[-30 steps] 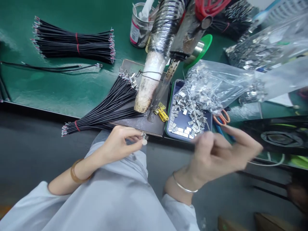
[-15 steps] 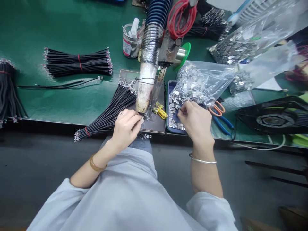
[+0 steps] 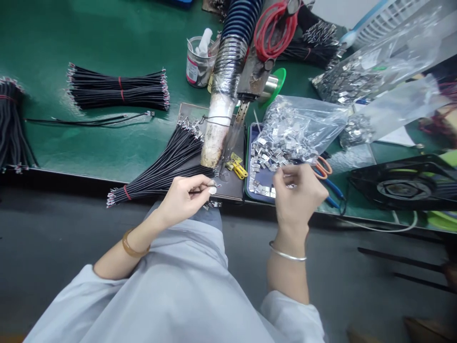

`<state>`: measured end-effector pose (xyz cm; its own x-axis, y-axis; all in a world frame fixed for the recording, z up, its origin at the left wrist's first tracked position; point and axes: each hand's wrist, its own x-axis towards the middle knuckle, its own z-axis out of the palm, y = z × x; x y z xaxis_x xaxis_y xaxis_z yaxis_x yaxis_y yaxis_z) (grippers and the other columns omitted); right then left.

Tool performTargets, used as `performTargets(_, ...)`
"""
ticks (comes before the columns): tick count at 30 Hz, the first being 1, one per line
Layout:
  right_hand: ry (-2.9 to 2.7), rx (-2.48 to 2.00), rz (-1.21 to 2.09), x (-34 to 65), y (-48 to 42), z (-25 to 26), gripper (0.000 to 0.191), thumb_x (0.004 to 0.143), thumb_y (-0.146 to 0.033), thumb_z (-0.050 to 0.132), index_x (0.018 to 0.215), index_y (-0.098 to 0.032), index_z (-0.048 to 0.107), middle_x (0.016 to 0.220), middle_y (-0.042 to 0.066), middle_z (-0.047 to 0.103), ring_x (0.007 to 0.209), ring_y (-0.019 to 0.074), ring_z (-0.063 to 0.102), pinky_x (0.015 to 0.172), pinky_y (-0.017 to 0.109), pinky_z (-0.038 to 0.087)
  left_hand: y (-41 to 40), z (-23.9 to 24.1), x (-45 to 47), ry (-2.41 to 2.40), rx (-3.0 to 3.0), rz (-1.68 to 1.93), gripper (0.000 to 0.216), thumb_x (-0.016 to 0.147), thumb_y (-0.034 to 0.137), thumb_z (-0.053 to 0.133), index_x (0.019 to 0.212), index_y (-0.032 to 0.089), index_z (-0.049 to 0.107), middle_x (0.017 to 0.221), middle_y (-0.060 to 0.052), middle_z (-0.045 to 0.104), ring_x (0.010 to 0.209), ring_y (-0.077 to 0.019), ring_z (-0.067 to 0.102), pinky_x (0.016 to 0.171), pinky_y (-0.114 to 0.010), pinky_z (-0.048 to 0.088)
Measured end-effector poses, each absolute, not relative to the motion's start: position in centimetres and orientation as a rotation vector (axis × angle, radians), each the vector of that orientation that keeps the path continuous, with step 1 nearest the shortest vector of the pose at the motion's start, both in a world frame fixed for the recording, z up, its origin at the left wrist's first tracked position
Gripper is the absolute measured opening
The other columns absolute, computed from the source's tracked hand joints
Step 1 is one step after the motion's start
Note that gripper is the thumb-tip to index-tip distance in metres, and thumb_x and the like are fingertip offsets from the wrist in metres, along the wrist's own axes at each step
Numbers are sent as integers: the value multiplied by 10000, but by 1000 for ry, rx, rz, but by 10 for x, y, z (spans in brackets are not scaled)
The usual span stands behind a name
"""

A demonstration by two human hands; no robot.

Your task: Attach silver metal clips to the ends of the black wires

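Observation:
My left hand pinches the end of a black cable, with a bit of stripped wire poking out past thumb and forefinger. Under and behind it fans a bundle of black cables, tied with a red band near its left end. My right hand, slightly blurred, is curled over the front right of a blue tray. Its thumb and fingers are closed, and whatever lies between them is hidden. Small metal USB connectors lie in the tray, spilling from a clear plastic bag.
A soldering fixture and a taped hose hang over the brown board. Yellow clips lie beside the tray. To the right are pliers and a black fan. Another cable bundle lies at left.
My right hand has drawn back toward me from the connectors and turned. My left hand has rolled slightly, so the cable tip now shows beyond the fingers.

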<state>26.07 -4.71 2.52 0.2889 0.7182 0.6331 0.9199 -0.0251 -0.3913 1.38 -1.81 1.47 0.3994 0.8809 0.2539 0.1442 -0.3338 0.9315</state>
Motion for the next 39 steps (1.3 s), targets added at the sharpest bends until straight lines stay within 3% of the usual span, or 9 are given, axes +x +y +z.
performTargets(3,-1309,-1533,-318,219,-65,28,144,926,-247,692,788,-249,648,777,-3,751,640,167,703,604,298,565,-18,21,16,915,1566,949,161,864,219,647,782,117,740,637,-10,671,530,-82,540,482,-161,426)
performTargets(5,-1349,-1404,-115,194,-74,26,100,916,-201,729,839,-252,692,853,1,782,780,179,760,695,306,617,-18,25,17,924,1512,949,154,846,218,664,754,116,734,623,-7,650,525,-80,513,471,-162,406)
performTargets(9,-1345,-1323,376,172,-79,16,112,931,-162,697,857,-240,731,916,12,794,842,163,772,698,274,637,-19,30,18,936,1506,966,160,845,223,676,751,116,747,642,-15,660,526,-74,471,466,-172,366)
performTargets(13,-1307,-1314,570,173,-74,10,94,923,-188,696,871,-228,763,965,41,804,872,176,782,711,279,657,-19,33,18,927,1610,958,157,857,201,685,731,123,739,623,-4,651,510,-68,418,462,-187,321)
performTargets(26,-1316,-1290,648,177,-73,9,96,922,-208,690,874,-233,769,997,50,809,889,181,786,737,291,670,-19,33,15,902,1789,935,152,891,196,685,761,143,745,655,-6,683,518,-80,458,491,-199,356)
performTargets(33,-1335,-1295,569,178,-75,10,103,916,-169,703,881,-242,767,989,33,812,900,175,784,808,310,671,-21,29,15,896,1925,993,125,909,163,685,802,149,749,629,13,628,529,-86,457,513,-204,371)
performTargets(39,-1314,-1333,559,172,-76,8,102,905,-169,684,835,-226,733,967,44,807,873,181,791,734,291,667,-26,25,16,900,1998,1025,139,934,138,629,831,160,721,679,4,692,522,-80,484,518,-202,378)
